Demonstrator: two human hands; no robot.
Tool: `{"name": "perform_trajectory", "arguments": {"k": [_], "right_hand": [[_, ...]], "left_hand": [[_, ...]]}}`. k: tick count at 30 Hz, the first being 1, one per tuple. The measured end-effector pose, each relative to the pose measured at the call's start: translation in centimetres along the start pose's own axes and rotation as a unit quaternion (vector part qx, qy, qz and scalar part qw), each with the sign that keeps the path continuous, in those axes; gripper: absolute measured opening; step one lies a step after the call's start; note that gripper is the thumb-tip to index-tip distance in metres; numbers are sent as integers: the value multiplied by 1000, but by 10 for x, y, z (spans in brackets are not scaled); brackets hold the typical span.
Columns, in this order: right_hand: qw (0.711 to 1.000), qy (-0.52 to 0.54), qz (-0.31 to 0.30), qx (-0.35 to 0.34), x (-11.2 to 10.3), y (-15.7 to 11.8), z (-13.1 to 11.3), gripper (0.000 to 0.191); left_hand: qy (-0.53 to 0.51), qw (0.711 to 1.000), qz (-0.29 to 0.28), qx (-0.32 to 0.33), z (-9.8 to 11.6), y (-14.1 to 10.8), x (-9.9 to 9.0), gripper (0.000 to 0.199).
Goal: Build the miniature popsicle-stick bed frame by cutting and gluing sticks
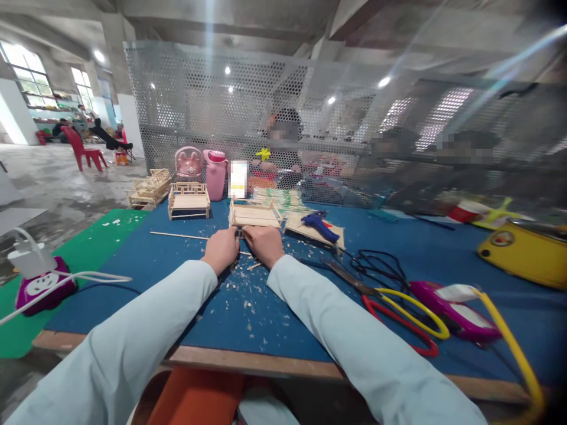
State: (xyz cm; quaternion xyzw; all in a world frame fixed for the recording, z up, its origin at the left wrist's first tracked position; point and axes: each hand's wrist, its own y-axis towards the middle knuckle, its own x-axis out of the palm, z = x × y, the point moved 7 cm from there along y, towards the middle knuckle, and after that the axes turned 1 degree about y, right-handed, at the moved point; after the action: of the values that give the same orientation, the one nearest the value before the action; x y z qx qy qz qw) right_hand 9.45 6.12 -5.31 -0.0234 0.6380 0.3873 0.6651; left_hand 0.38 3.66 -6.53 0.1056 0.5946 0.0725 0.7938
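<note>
A small wooden bench-like model (256,215) stands on the blue table mat, just beyond my two hands. My left hand (222,249) and my right hand (264,243) are close together at its near edge, fingers closed. Something small and pale shows between the fingertips, too small to name. A thin stick (179,235) lies to the left of my left hand. Similar wooden models (189,202) stand farther back on the left. A blue glue gun (319,227) rests on a wooden board (310,233) right of the model.
Large scissors (367,289) with red and yellow handles, black cable and a purple power strip (456,313) lie at the right. Another power strip (46,286) is at the left. A yellow container (522,251), a pink bottle (215,177) and a perforated screen (177,88) stand farther back.
</note>
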Motion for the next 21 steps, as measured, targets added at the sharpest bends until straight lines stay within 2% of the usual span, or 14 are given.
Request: {"name": "perform_trajectory", "arguments": {"k": [21], "right_hand": [[1000,3,-21,19,0,-2,0,31]], "left_hand": [[3,1000,-6,-10,-2,0,1,29]]}}
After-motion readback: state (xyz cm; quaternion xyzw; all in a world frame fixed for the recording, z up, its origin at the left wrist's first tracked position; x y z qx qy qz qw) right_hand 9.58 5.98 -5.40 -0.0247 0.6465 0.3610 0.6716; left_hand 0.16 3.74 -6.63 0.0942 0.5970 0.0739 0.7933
